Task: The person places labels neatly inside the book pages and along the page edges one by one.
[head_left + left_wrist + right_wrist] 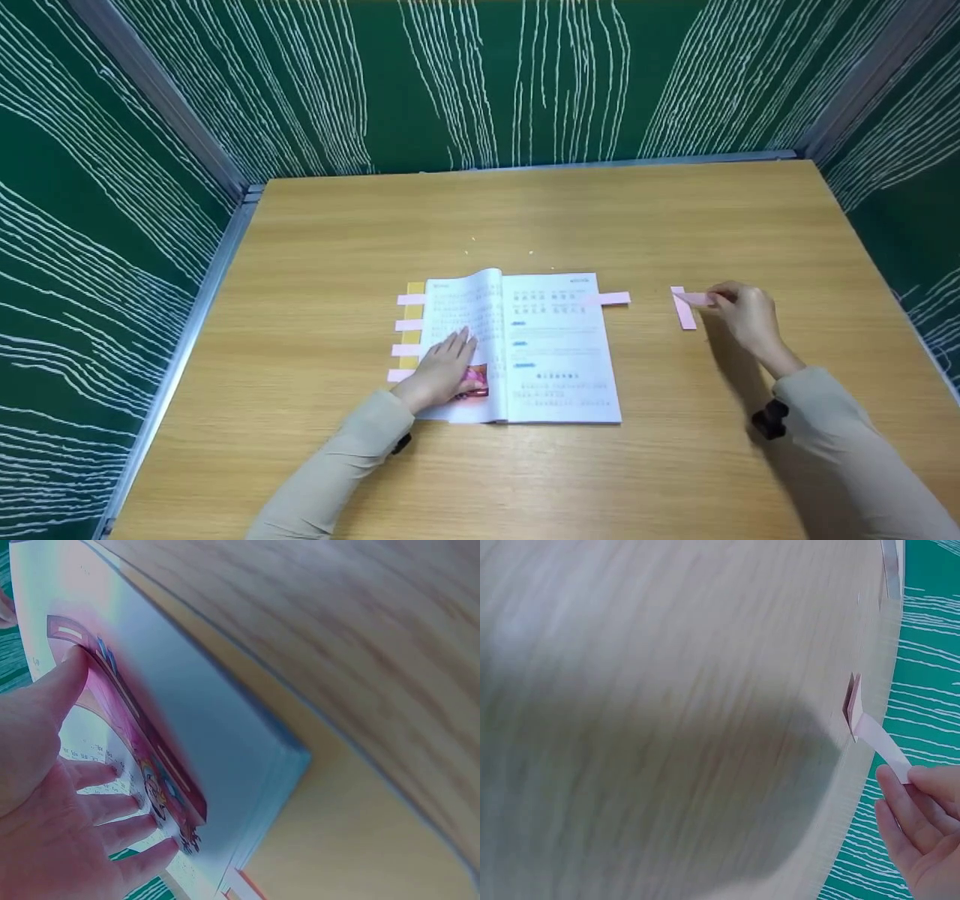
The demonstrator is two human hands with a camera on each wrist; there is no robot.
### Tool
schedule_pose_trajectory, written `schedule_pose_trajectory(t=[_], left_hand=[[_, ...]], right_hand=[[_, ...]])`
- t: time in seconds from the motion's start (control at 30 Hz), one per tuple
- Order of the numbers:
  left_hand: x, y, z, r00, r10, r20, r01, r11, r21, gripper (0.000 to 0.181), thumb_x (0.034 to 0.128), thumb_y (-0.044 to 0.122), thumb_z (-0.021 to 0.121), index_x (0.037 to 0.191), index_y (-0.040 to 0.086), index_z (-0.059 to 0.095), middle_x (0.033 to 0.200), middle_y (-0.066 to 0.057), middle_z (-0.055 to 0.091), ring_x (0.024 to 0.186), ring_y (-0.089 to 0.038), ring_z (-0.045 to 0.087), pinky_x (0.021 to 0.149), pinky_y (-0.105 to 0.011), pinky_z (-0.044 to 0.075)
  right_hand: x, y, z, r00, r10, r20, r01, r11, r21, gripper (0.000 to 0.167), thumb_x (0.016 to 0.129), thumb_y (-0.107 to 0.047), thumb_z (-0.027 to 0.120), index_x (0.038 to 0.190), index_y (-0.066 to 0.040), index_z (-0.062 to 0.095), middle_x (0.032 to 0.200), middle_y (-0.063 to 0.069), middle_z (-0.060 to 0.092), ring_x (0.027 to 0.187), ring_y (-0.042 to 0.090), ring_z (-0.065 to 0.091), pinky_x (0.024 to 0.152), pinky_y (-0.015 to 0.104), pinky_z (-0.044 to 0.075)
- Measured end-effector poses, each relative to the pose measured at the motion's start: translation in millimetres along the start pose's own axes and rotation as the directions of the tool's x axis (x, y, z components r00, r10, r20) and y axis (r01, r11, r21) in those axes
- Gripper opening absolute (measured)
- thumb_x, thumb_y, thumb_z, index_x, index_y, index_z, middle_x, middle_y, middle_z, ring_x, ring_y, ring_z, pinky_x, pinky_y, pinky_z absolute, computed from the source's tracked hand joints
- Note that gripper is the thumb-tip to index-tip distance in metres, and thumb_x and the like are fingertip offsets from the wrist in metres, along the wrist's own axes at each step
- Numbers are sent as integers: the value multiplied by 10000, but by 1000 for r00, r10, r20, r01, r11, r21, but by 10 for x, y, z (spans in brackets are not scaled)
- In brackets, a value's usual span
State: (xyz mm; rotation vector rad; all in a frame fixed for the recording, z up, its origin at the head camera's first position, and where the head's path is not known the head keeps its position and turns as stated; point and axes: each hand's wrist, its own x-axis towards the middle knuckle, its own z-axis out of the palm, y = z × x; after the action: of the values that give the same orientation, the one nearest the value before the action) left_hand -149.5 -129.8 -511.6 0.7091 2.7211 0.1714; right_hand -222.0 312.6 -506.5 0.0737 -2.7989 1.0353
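An open book lies on the table, with printed text on both pages. My left hand rests on its left page with fingers spread, over a pink picture. At the right, my right hand pinches a pink sticky strip between thumb and fingertips. The strip's far end meets a small pad of pink sticky strips on the table; whether it is still stuck there I cannot tell. One pink tab sticks out from the right page. Several pink tabs project past the left edge.
A yellow cover edge shows beneath the left pages. Tiny pale crumbs dot the wooden table behind the book. Green panels with white streaks surround the table at the back and sides.
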Motion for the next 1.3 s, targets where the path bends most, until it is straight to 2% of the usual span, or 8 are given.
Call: schedule_pose_trajectory(t=[0.17,0.33,0.53,0.8,0.87,1.07,1.3], left_hand=[[-7,-7,0,1000,1,-1,-1,1000,-7,754,857,444,480,1382,-24,208,1439,-222,144,1308,-354,164,1044,-453,203],[-12,-4,-13,1000,5,-3,-5,1000,-7,755,857,443,482,1383,-23,207,1439,-221,145,1308,-355,164,1044,-453,204],[-10,0,-7,1000,10,-14,-10,1000,10,745,862,436,483,1383,-21,210,1439,-215,156,1308,-346,174,1043,-446,213],[-17,5,-14,998,40,-47,-37,998,51,729,855,425,501,1358,-42,257,1414,-234,213,1283,-358,236,1012,-455,273],[-17,6,-21,999,33,-43,-32,999,41,738,855,430,495,1364,-42,245,1418,-234,202,1289,-359,221,1023,-452,253],[-15,9,-34,1000,9,-4,-9,1000,13,747,863,442,475,1382,-25,208,1436,-220,159,1308,-348,171,1042,-447,214],[-16,12,-32,1000,2,0,-2,1000,10,736,869,434,474,1386,-17,207,1440,-212,154,1312,-339,165,1048,-441,204]], right_hand=[[-5,-15,-17,999,36,0,-36,999,7,189,878,-25,501,943,111,616,851,261,626,710,230,582,484,82,385],[-13,-11,-20,998,54,-27,-54,998,11,192,881,-28,496,953,109,610,870,267,623,745,293,585,481,78,384],[-30,-2,-16,995,72,-67,-71,997,23,182,869,-14,505,938,115,615,879,271,622,729,238,579,503,53,366],[-41,3,-15,988,74,-134,-68,997,45,187,860,-37,543,913,121,628,839,272,630,576,-29,520,461,75,363],[-35,10,-14,985,84,-150,-77,996,51,188,858,-41,546,913,116,632,843,268,631,569,-73,487,483,57,361],[-28,23,-13,974,142,-177,-134,989,57,194,852,-52,549,928,100,641,875,255,633,582,-129,419,541,42,343],[-26,4,-47,960,227,-164,-212,972,100,218,861,-81,538,966,81,640,932,246,625,592,-136,430,561,51,364]])
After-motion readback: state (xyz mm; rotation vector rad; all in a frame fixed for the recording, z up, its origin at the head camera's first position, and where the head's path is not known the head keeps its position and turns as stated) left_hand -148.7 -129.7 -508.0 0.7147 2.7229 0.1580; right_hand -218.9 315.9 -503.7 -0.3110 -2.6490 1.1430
